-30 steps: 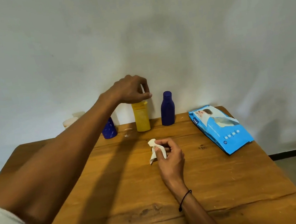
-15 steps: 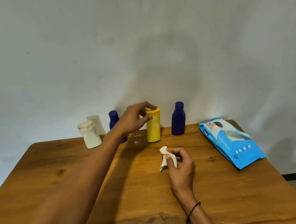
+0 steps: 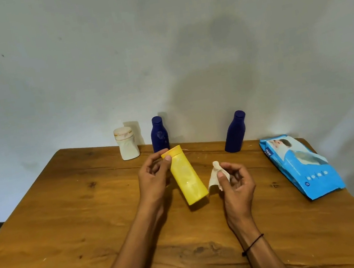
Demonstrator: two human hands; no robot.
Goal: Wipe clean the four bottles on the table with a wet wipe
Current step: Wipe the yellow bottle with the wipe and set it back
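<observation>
Two bare forearms enter from 6 o'clock over a wooden table (image 3: 69, 220); a thin dark band (image 3: 252, 244) circles the right wrist. Right hand (image 3: 236, 184): thumb and fingers pinched together on a crumpled white wipe (image 3: 216, 177), which hangs from the fingertips just right of the yellow bottle's base; whether wipe and bottle touch cannot be told. Left hand (image 3: 153, 181): thumb and fingers closed on the cap end of the yellow bottle (image 3: 186, 176), palm toward the bottle. The bottle is held above the table at frame centre, tilted, cap toward 11 o'clock and base toward 5 o'clock; its shadow falls on the wood below the base. At 3 o'clock from the hands, well apart from them, a blue wipes pack (image 3: 302, 167) lies flat near the table's right edge. Along the far edge, against the pale wall (image 3: 157, 44), three bottles stand upright: a white bottle (image 3: 127, 144) at 11 o'clock, resting on its broad cap end or base (which cannot be told); just beside it to the right a blue bottle (image 3: 159, 134); and at 1 o'clock, apart from these, a second blue bottle (image 3: 235, 132), which leans slightly in this wide-angle view.
</observation>
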